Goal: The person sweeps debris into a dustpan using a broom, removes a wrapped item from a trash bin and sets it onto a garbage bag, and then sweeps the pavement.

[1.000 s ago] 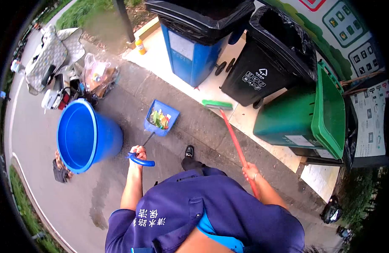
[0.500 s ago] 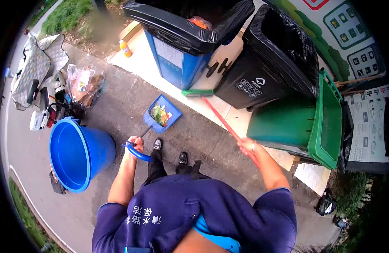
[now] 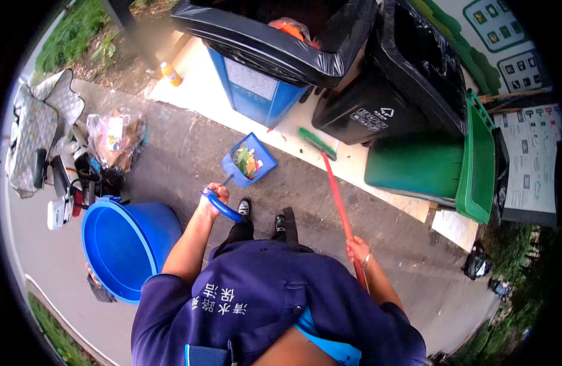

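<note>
My left hand (image 3: 217,196) is closed round the handle of a blue dustpan (image 3: 264,161). Green leaves and other litter (image 3: 247,162) lie in its pan. In my right hand (image 3: 358,249) is the red stick of a broom (image 3: 337,201), gripped with the fingers wrapped round it. The green broom head (image 3: 317,144) rests at the pale tiled ledge, in front of the black wheeled bin (image 3: 360,110). A large blue tub (image 3: 124,244) stands left of my left arm.
A blue bin (image 3: 256,91) with a black liner and a green bin (image 3: 409,165) flank the black one. An orange bottle (image 3: 170,74) stands on the ledge (image 3: 202,91). A bag of cardboard (image 3: 115,137) and a scooter with a quilted cover (image 3: 37,134) are at left.
The broom head has moved right along the ledge and turned, and my right hand has come lower, nearer my body. The dustpan with its litter has shifted slightly right in view.
</note>
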{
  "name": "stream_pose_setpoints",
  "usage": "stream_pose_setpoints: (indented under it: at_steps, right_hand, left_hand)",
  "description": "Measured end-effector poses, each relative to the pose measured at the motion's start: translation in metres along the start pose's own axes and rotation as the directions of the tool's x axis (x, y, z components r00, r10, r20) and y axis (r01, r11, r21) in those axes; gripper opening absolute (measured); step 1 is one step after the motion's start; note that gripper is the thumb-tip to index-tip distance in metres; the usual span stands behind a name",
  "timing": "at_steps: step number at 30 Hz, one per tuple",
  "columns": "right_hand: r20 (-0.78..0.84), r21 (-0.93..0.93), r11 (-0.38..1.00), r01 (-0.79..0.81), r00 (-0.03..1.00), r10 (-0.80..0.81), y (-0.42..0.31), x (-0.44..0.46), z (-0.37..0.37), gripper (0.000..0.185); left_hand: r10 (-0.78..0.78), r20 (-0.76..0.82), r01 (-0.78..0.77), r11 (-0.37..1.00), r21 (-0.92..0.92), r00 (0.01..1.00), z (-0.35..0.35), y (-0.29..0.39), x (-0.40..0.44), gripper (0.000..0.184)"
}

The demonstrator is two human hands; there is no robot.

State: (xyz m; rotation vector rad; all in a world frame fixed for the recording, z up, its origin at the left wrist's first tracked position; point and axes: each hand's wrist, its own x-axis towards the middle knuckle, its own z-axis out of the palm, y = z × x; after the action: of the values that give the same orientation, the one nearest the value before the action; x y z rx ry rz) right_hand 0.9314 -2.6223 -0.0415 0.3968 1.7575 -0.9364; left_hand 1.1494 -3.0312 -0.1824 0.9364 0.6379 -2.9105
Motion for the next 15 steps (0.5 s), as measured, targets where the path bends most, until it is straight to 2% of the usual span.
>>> stream_pose_setpoints:
  at_steps: [2,4,5,6,7,8,10,12,14,15]
  right_hand:
    - [-0.025,0.043,0.999,0.026,0.999,-0.025,0.004,0.026,0.023,0.008]
    - [-0.079,-0.166,0.985,0.041,0.995,-0.055,0.014,0.037,0.053,0.009]
    - [-0.089,-0.151,0.988,0.043,0.994,-0.057,0.012,0.039,0.065,0.009]
    - [-0.023,-0.204,0.979,0.019,0.999,-0.024,0.014,0.039,0.079,0.007]
    - [0.044,-0.263,0.965,-0.002,0.999,0.015,0.019,0.037,0.087,0.007]
    - [0.041,-0.256,0.967,-0.006,0.999,0.017,0.019,0.020,0.090,0.007]
    - [0.195,-0.041,0.999,-0.023,0.980,0.030,0.010,-0.035,0.093,0.006]
    - [0.182,0.009,0.999,-0.053,0.982,0.050,0.002,-0.059,0.089,0.007]
    - [0.167,0.066,0.994,-0.087,0.983,0.075,0.010,-0.074,0.086,0.009]
    - [0.122,0.154,0.979,-0.132,0.986,0.114,0.008,-0.078,0.080,0.010]
  left_hand:
    - [-0.016,-0.021,0.016,1.000,0.007,1.000,-0.001,0.015,0.015,0.016]
    - [-0.025,-0.055,0.025,1.000,0.000,0.998,-0.005,0.018,0.016,0.016]
    - [0.092,-0.070,-0.089,0.995,0.054,0.993,0.006,0.022,0.027,0.017]
    - [0.211,-0.079,-0.202,0.973,0.108,0.974,0.013,0.028,0.035,0.018]
    - [0.133,-0.125,-0.136,0.990,-0.018,0.983,0.005,0.043,0.049,0.018]
    - [0.127,-0.129,-0.130,0.991,-0.013,0.983,0.009,0.045,0.049,0.018]
    - [0.316,-0.099,-0.316,0.949,0.011,0.944,0.020,0.038,0.044,0.018]
    - [0.314,-0.140,-0.311,0.950,0.039,0.939,0.037,0.041,0.055,0.019]
    - [0.195,-0.135,-0.192,0.981,0.035,0.971,0.039,0.043,0.053,0.020]
    - [0.203,-0.070,-0.200,0.979,0.048,0.977,0.030,0.044,0.054,0.020]
